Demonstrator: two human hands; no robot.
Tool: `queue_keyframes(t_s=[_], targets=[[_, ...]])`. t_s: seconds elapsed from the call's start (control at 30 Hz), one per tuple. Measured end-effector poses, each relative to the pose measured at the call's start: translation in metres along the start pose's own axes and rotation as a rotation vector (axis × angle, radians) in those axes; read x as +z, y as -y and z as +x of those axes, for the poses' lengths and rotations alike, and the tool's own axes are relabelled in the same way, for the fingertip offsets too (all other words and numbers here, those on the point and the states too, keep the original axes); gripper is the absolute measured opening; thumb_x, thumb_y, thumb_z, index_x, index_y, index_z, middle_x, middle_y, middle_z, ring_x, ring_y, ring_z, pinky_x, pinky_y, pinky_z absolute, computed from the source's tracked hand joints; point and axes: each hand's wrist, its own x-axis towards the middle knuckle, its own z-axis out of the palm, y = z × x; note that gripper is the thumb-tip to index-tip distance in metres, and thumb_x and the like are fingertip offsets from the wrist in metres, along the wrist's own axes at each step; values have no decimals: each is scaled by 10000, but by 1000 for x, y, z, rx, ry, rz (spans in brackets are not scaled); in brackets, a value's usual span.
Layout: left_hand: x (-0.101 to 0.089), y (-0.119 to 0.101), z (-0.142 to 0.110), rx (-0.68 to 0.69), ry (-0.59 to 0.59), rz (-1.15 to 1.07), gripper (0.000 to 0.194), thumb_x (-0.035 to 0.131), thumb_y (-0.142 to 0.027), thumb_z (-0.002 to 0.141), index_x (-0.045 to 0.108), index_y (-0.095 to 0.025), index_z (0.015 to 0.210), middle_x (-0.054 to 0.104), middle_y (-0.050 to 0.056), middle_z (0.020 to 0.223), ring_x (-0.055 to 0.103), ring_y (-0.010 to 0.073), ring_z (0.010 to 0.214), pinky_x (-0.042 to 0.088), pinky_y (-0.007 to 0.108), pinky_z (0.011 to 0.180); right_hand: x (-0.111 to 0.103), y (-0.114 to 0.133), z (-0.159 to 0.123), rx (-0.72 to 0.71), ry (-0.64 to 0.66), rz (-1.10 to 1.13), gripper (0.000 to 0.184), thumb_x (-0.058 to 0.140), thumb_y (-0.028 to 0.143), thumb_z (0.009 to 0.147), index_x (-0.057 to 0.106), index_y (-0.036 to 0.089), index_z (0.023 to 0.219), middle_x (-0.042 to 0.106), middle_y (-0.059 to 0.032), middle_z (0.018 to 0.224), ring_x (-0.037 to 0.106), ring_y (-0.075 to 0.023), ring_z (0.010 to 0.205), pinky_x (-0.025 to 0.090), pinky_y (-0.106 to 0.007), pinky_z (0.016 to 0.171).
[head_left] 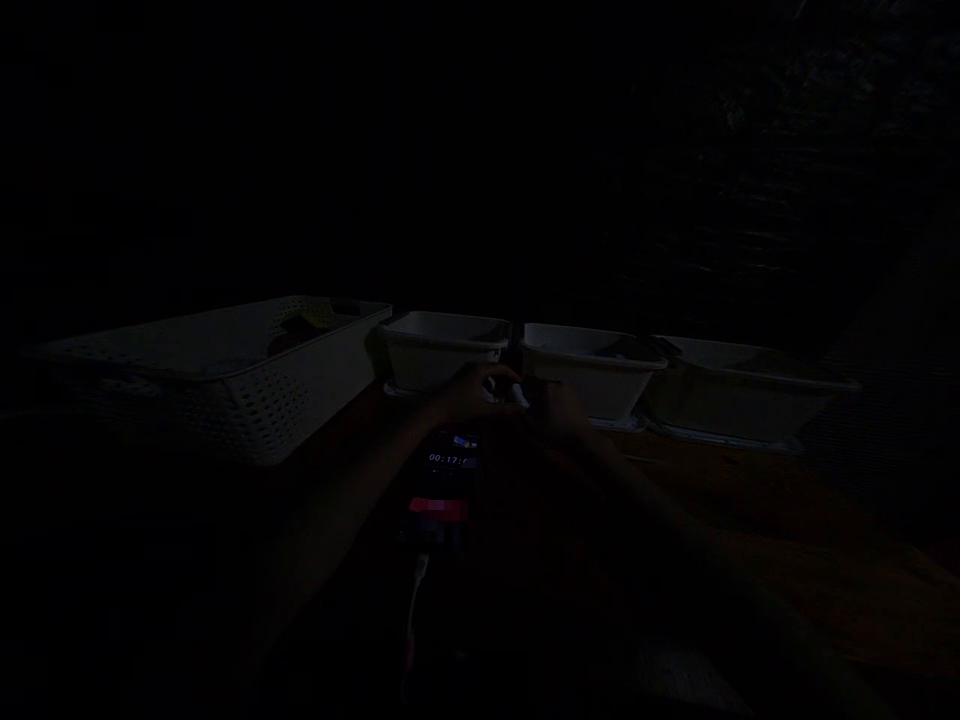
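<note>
The picture is very dark. My left hand (474, 390) reaches forward over the table, its thumb and fingers curved round a small whitish object (519, 396). The object's kind is too dim to tell. Close to its right side is my right hand (559, 405), with the fingers drawn in. What those fingers hold, if anything, is lost in the dark. Just below the hands lies a phone (442, 485) with a lit timer display and a red band on its screen.
A pale perforated basket (330, 375) stands at the left with dim contents. Three whitish tubs, a left one (442, 352), a middle one (589, 375) and a right one (735, 395), line the back of the brown table (795, 540). A white cable (414, 595) runs from the phone towards me.
</note>
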Motion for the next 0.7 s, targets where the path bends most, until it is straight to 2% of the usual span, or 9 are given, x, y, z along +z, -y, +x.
queue_keyframes(t_s=[0.2, 0.7], targets=[[-1, -3, 0, -8, 9, 3, 496, 716, -432, 667, 613, -184, 1084, 649, 65, 1010, 602, 181, 874, 470, 323, 779, -1, 0, 0, 24, -2, 10, 423, 464, 514, 810, 612, 174, 1012, 686, -98, 906, 648, -226, 738, 290, -246, 523], [-2, -6, -1, -24, 3, -17, 488, 723, -428, 650, 603, -177, 1051, 644, 58, 989, 596, 185, 884, 466, 323, 793, 3, -3, 2, -8, -38, 54, 466, 474, 563, 796, 631, 184, 1015, 690, -82, 896, 642, -217, 730, 290, -244, 543]])
